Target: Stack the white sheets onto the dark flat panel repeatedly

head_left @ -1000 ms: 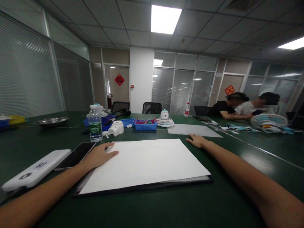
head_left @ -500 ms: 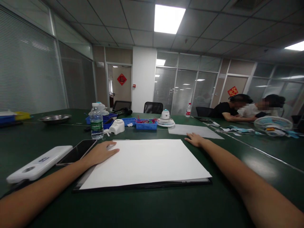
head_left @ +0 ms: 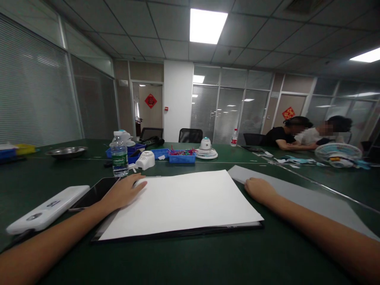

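My left hand [head_left: 124, 192] lies on the left edge of a stack of white paper [head_left: 187, 202], thumb and fingers apart. Under the paper is a dark-edged folder or board [head_left: 178, 236], mostly covered. To the right of the stack, my right hand [head_left: 261, 190] is closed at the near-left edge of a translucent grey sheet [head_left: 308, 200]. Its fingertips are hidden beneath the hand. That sheet lies slanting across the table, partly behind my right forearm.
A smartphone [head_left: 94, 193] and a white power bank [head_left: 49, 208] lie left of my left hand. Beyond stand a water bottle [head_left: 120, 154], a white fan part [head_left: 145, 160], a blue bin [head_left: 182, 157] and a fan base [head_left: 206, 149]. Two people sit at the far right.
The translucent sheet has come toward me and to the right, with my right hand now closed at its edge. My left hand stays on the white paper.
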Available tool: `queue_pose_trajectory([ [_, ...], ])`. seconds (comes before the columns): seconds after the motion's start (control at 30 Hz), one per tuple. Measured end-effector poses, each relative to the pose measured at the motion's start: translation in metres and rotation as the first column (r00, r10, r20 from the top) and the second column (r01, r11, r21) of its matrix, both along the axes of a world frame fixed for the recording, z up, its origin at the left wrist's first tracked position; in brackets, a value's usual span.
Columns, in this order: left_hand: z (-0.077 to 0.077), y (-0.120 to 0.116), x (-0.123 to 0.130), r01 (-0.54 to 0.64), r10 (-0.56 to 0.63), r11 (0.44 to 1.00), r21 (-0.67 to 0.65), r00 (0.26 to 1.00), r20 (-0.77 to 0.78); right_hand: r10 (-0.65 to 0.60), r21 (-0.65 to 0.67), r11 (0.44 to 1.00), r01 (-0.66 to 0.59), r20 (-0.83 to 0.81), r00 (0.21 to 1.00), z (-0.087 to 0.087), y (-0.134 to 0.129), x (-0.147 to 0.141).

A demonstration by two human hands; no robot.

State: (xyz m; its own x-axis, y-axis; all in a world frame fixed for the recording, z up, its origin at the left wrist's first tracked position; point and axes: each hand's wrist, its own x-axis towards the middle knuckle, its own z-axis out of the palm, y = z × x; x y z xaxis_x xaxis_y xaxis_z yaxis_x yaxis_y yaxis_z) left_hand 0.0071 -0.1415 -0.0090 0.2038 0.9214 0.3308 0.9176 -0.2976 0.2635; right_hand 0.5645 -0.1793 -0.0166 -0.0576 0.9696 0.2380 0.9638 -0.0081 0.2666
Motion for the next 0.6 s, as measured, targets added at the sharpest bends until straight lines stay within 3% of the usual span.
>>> queue_pose_trajectory([
  [0.2, 0.002, 0.001, 0.003, 0.012, -0.011, 0.996, -0.090, 1.000, 0.011, -0.124, 0.176, 0.976, 0.127, -0.026, 0.992, 0.037, -0.024, -0.016],
  [0.33, 0.004, 0.010, -0.002, 0.030, -0.021, 0.985, -0.171, 0.998, 0.053, -0.070, 0.338, 0.938, 0.078, -0.036, 0.997, 0.062, -0.033, -0.043],
  [0.47, 0.006, 0.022, -0.003, 0.028, -0.013, 0.982, -0.185, 0.997, 0.082, 0.080, 0.594, 0.801, -0.071, 0.011, 0.997, 0.077, -0.040, -0.050],
  [0.6, 0.008, 0.035, 0.000, 0.002, 0.017, 0.980, -0.201, 0.995, 0.094, 0.048, 0.744, 0.668, -0.009, -0.031, 0.998, 0.094, -0.031, -0.009],
])
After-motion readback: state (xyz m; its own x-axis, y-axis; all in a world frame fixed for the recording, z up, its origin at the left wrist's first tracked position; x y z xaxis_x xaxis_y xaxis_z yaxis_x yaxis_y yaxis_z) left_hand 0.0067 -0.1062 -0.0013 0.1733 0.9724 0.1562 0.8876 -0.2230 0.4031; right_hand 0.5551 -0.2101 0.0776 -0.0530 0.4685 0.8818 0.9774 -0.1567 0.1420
